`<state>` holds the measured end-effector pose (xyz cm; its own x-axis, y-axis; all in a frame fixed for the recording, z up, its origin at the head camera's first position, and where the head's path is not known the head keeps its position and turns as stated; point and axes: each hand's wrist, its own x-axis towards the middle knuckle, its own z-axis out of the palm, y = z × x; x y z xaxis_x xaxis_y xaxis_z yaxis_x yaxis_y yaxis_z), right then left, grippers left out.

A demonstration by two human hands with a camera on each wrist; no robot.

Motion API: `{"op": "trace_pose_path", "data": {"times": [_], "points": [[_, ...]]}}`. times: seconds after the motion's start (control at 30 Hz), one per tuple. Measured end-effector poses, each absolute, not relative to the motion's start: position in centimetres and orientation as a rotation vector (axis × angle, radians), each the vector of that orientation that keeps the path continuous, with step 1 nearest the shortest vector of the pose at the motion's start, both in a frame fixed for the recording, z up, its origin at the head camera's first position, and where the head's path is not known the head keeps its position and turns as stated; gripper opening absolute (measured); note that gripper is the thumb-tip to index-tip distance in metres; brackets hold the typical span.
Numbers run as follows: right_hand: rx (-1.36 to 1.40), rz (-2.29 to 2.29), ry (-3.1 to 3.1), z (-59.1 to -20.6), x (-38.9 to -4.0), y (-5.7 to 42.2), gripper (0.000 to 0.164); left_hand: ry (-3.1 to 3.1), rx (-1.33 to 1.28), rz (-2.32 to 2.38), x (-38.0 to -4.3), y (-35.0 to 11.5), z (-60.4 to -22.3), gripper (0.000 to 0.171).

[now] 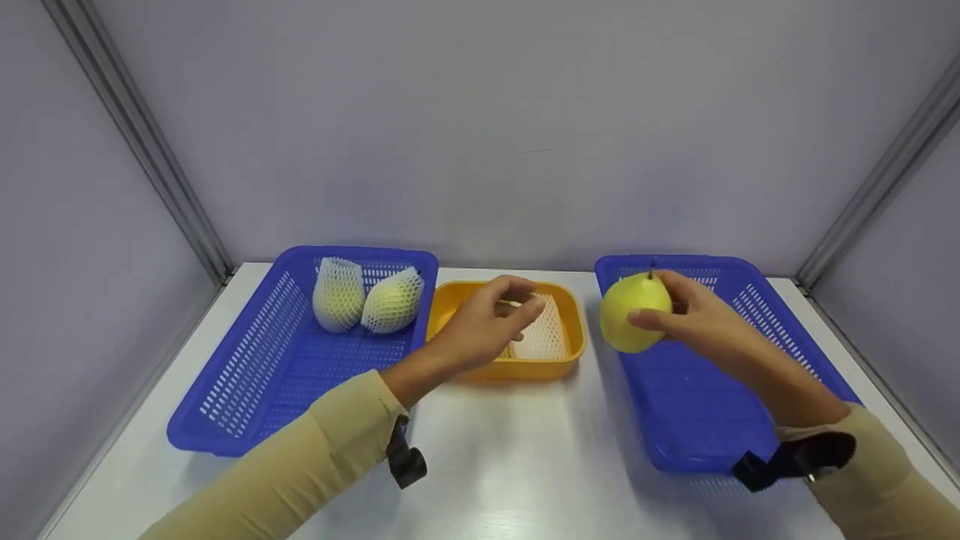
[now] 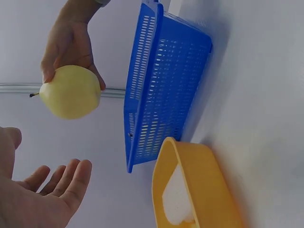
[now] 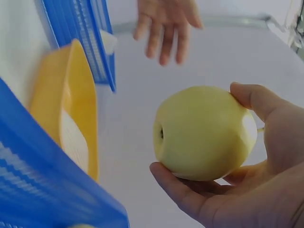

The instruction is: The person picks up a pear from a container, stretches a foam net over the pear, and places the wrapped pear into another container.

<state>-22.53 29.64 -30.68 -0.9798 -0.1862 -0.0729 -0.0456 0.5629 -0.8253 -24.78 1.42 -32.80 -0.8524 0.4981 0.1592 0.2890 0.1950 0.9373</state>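
A bare yellow-green pear (image 1: 634,315) is held by my right hand (image 1: 694,311), thumb on one side and fingers on the other, above the near-left part of the right blue basket (image 1: 697,405). Its dark stem shows in the left wrist view, and its blossom end faces the camera in the right wrist view. My left hand (image 1: 484,322) hovers over the yellow container (image 1: 536,369), fingers loosely bent and holding nothing. White foam netting (image 1: 544,334) lies inside that container, partly covered by the left hand in the head view.
At the left stands another blue basket (image 1: 330,371) with two pears in white foam nets, one upright (image 1: 339,296) and one tilted (image 1: 394,301). The yellow container sits between the baskets on a white table (image 1: 495,465). Grey walls (image 1: 517,150) enclose the back and sides.
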Motion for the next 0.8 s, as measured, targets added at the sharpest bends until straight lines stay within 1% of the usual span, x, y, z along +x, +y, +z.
{"op": "trace_pose_path", "data": {"times": [0.13, 0.2, 0.27, 0.4, 0.5, 0.57, 0.73, 0.8], "points": [[-0.239, -1.436, 2.616, -31.7, -21.4, 27.2, 0.069, 2.328, 0.807, 1.693, -23.6, 0.3, -33.1, 0.038], [-0.282, -1.452, 2.617, -32.2, -20.9, 26.2, 0.067, 2.350, 0.821, 1.662, -22.7, 0.0, -33.5, 0.042], [-0.325, -1.465, 2.618, -32.8, -20.4, 25.3, 0.065, 2.354, 0.820, 1.634, -21.7, -0.1, -34.0, 0.050], [-0.353, -1.471, 2.611, -34.0, -19.4, 23.7, 0.066, 2.295, 0.811, 1.621, -19.9, 0.0, -35.3, 0.070], [-0.392, -1.519, 2.569, -35.0, -18.8, 22.6, 0.063, 2.280, 0.811, 1.629, -19.0, 0.3, -36.1, 0.078], [-0.409, -1.537, 2.536, -35.7, -18.4, 21.9, 0.061, 2.281, 0.819, 1.649, -18.7, 0.5, -36.7, 0.077], [-0.448, -1.601, 2.429, -37.0, -17.7, 20.9, 0.060, 2.281, 0.813, 1.697, -18.5, 0.1, -37.7, 0.067], [-0.474, -1.648, 2.372, -37.5, -17.6, 20.8, 0.059, 2.274, 0.799, 1.705, -18.4, -0.3, -38.1, 0.066]]}}
